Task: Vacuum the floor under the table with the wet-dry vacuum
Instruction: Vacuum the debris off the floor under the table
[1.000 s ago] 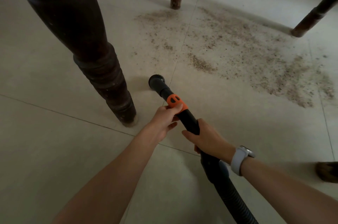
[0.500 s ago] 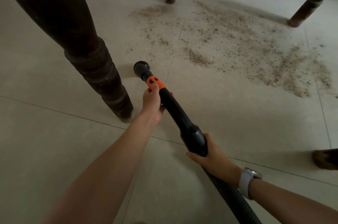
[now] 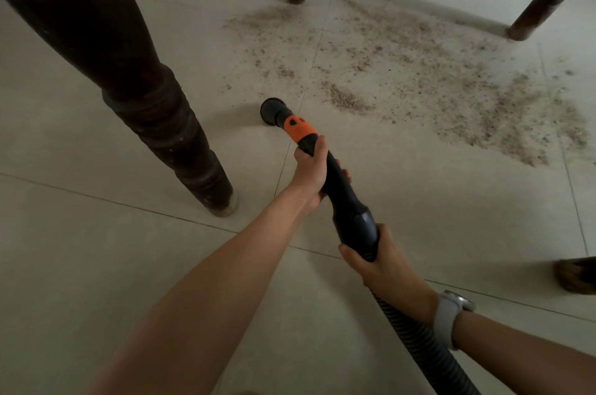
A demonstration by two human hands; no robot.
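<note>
head view, steeply down at floor (image 3: 96,265)

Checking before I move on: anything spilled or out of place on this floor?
Yes: brown gritty debris lies scattered over the tiles between the table legs, right of the vacuum nozzle. Nothing looks damaged.

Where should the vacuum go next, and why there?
Probably slide the nozzle forward and right into the nearest crumb pile. The nozzle sits on bare tile just short of it, and both the left hand and right hand grip the black wand, ready to push.
</note>
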